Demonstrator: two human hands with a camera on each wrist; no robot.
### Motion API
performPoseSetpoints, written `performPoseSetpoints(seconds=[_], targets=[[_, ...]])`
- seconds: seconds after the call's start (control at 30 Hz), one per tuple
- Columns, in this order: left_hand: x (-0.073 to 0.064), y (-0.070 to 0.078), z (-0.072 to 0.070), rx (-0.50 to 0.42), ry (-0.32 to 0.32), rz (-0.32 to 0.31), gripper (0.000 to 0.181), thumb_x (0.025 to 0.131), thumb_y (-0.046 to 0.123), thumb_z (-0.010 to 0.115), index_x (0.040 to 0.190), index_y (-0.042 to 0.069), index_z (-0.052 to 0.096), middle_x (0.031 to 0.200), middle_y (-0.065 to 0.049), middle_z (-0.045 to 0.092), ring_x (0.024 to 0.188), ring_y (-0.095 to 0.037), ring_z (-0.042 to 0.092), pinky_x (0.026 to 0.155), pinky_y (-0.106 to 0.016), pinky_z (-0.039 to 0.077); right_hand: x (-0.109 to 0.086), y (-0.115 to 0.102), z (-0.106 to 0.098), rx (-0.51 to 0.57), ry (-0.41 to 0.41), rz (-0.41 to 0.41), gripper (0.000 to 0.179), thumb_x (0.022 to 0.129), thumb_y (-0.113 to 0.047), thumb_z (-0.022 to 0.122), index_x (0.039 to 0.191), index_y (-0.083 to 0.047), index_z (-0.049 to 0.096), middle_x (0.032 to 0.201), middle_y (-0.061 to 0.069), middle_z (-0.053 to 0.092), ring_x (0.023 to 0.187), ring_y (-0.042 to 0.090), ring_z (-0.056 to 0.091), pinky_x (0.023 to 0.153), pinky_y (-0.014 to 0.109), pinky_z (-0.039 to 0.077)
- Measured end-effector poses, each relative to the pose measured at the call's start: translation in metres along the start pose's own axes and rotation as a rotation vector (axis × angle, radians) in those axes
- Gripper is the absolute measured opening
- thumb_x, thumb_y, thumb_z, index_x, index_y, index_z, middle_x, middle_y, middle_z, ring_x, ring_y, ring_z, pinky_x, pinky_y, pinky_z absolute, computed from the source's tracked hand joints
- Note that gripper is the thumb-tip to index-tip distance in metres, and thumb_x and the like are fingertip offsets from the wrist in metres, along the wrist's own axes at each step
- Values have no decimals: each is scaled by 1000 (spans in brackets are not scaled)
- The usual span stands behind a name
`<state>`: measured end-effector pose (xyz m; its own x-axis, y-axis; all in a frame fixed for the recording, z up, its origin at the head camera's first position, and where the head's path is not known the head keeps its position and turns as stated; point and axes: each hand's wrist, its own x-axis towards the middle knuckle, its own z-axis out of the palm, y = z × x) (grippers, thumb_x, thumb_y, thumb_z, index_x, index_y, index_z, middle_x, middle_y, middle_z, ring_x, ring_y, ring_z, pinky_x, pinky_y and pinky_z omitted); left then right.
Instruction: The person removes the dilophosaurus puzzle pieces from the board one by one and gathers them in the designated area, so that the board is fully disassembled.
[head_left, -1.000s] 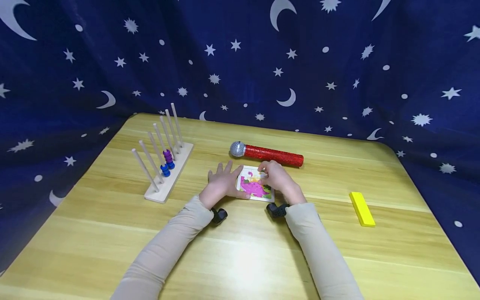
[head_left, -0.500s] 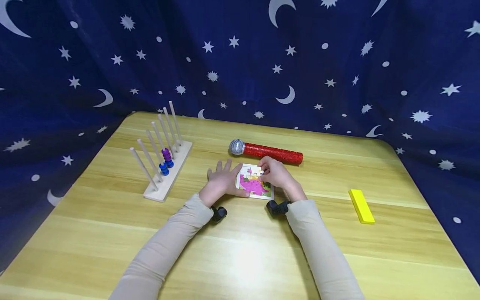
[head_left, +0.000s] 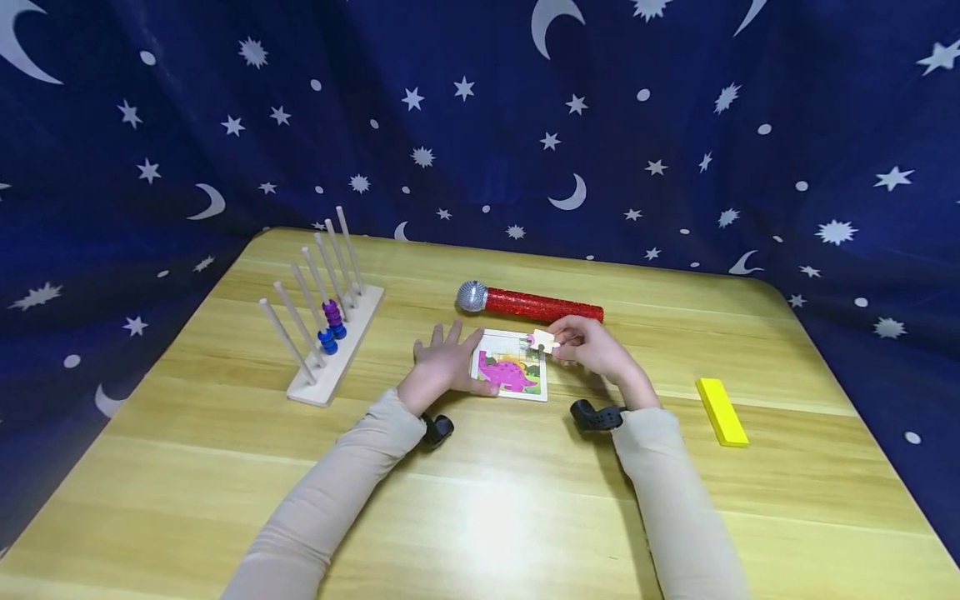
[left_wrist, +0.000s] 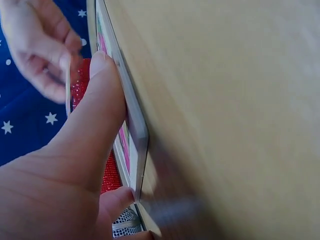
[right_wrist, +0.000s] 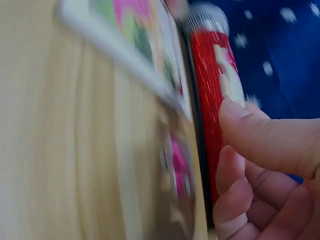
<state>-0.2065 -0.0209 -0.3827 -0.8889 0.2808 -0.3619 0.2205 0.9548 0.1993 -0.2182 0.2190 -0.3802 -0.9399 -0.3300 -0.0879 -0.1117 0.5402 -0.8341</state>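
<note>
The right hand (head_left: 596, 346) is pinching a flat, pale jigsaw piece (head_left: 542, 342) between thumb and fingers. The square, white-framed pink-dinosaur puzzle board (head_left: 544, 383) is lying left of these fingertips, and lower; the left hand (head_left: 444, 364), being nearer, is touching its left edge with spread fingers.

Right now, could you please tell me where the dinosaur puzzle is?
In the head view, the dinosaur puzzle lies near the centre, the left hand touching its left side and the red microphone just beyond it.
</note>
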Motion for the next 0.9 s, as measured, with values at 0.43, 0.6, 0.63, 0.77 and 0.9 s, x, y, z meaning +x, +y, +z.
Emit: performPoseSetpoints(seconds=[0.43, 0.6, 0.63, 0.77, 0.9], targets=[[0, -1, 1, -16, 12, 5, 105, 63, 70, 64, 146, 26, 17, 150, -13, 7, 133, -41, 8, 98, -64, 15, -40, 38, -43, -94, 56, 76, 30, 82, 7, 57, 110, 15, 52, 96, 25, 56, 84, 27, 52, 72, 27, 41], [0, -1, 2, -13, -4, 4, 106, 62, 70, 64, 146, 27, 16, 150, -13, 6, 133, -41, 7, 98, -64, 14, -41, 40, -42, -135, 76, 77, 33, 83, 5, 56, 115, 13, 52, 110, 29, 53, 99, 37, 49, 84, 41, 38], [0, -1, 2, -12, -6, 4, 106, 62, 70, 64, 146, 27, 16, 150, -13, 6, 133, -41, 7, 98, -64, 14, -40, 39, -41, -139, 88, 77, 33, 83, 5, 56, 115, 12, 52, 111, 29, 52, 101, 38, 48, 86, 42, 38], [1, -2, 1, -12, -8, -1, 106, 62, 70, 64, 146, 27, 15, 150, -13, 5, 133, -41, 7, 98, -63, 14, -35, 21, -29, -120, 103, 66, 31, 85, 2, 57, 114, 10, 53, 106, 27, 54, 95, 35, 50, 78, 38, 42], [1, -2, 1, -13, -5, -3, 106, 62, 70, 64, 146, 27, 16, 150, -13, 6, 133, -41, 7, 98, -63, 14, -20, 3, -7, -140, 41, 8, 29, 84, -3, 62, 111, 7, 56, 93, 20, 56, 77, 25, 53, 62, 29, 43]])
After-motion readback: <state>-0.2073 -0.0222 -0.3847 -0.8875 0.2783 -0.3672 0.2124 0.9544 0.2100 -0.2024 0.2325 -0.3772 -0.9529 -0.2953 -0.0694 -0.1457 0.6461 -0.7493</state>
